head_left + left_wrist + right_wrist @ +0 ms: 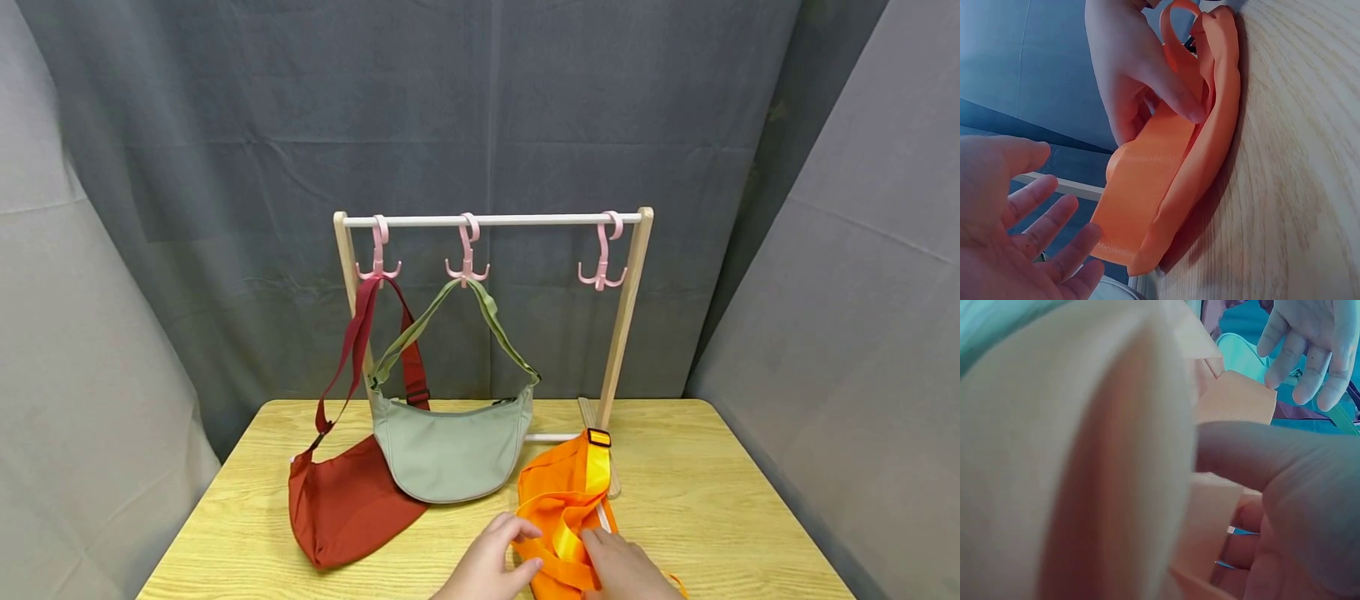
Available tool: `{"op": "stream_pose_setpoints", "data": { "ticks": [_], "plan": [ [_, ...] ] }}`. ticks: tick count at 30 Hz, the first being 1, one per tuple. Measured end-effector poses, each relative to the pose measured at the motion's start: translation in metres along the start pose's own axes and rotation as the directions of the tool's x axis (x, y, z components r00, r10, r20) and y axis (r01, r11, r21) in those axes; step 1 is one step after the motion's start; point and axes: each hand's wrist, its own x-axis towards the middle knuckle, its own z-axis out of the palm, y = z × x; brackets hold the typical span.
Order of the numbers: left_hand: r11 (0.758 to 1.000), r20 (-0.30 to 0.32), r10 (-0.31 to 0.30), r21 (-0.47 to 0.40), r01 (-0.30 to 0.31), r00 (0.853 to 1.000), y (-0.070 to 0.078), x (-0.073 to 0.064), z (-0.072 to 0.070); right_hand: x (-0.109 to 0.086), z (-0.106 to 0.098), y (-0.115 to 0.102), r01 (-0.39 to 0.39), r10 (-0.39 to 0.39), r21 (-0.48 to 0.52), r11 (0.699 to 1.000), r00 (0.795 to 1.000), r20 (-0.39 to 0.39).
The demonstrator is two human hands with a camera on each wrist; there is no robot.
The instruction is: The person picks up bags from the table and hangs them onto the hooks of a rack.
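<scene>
An orange bag (pixel 553 483) lies on the table at the front right, its wide strap (pixel 1141 164) folded over its body. My right hand (pixel 626 567) grips that strap, thumb on one side and fingers curled behind it, as the left wrist view shows. Just left of the bag, my left hand (pixel 491 562) has its fingers spread and relaxed, holding nothing. In the right wrist view a blurred fold of orange fabric (pixel 1072 462) fills much of the left side, and the left hand (pixel 1313 347) appears at the upper right.
A wooden rack with a white bar (pixel 540 220) carries three pink hooks; the right hook (pixel 602 258) bears no bag. A green bag (pixel 453 454) hangs by its strap from the middle hook (pixel 467 250). The red bag (pixel 352 504) has its strap at the left hook (pixel 378 250).
</scene>
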Motion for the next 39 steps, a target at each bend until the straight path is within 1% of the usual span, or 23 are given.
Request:
{"op": "stream_pose_setpoints", "data": {
  "ticks": [4, 12, 19, 21, 25, 28, 31, 32, 34, 36, 39],
  "plan": [
    [1.000, -0.005, 0.010, 0.004, -0.010, 1.000, -0.001, 0.000, 0.000, -0.002, -0.001, 0.000, 0.043, -0.046, -0.047, 0.998, 0.997, -0.059],
    [1.000, 0.009, -0.002, -0.029, 0.002, 1.000, -0.002, -0.001, -0.002, -0.003, -0.004, -0.003, 0.053, -0.060, -0.073, 0.996, 0.993, -0.105],
    [0.999, -0.035, 0.043, 0.000, -0.043, 0.998, -0.003, -0.001, -0.002, -0.005, -0.009, -0.006, 0.074, -0.084, -0.079, 0.994, 0.988, -0.133],
    [0.999, -0.043, 0.042, 0.007, -0.041, 0.998, -0.002, -0.002, -0.003, -0.005, -0.010, -0.005, 0.087, -0.098, -0.084, 0.993, 0.986, -0.138],
    [1.000, -0.056, 0.019, 0.003, -0.019, 0.998, 0.000, -0.002, -0.004, -0.004, -0.010, -0.001, 0.136, -0.153, -0.107, 0.985, 0.974, -0.166],
    [1.000, -0.075, 0.015, -0.001, -0.015, 0.997, 0.002, -0.003, -0.005, -0.004, -0.011, 0.000, 0.154, -0.169, -0.099, 0.983, 0.971, -0.168],
    [0.999, -0.112, 0.045, 0.020, -0.043, 0.993, 0.001, -0.003, -0.005, -0.004, -0.015, -0.001, 0.122, -0.126, -0.039, 0.992, 0.983, -0.132],
    [0.998, -0.127, 0.063, 0.035, -0.059, 0.990, 0.000, -0.003, -0.006, -0.003, -0.017, -0.003, 0.103, -0.104, -0.015, 0.995, 0.988, -0.115],
    [0.996, -0.157, 0.080, 0.056, -0.072, 0.984, 0.000, -0.004, -0.006, -0.003, -0.022, -0.005, 0.061, -0.058, 0.031, 0.998, 0.995, -0.082],
    [0.995, -0.178, 0.088, 0.066, -0.077, 0.980, 0.000, -0.004, -0.007, -0.004, -0.026, -0.007, 0.033, -0.029, 0.060, 0.998, 0.998, -0.061],
    [0.994, -0.194, 0.082, 0.085, -0.066, 0.978, 0.000, -0.003, -0.009, -0.006, -0.031, -0.009, 0.025, -0.021, 0.064, 0.998, 0.997, -0.068]
  ]
}}
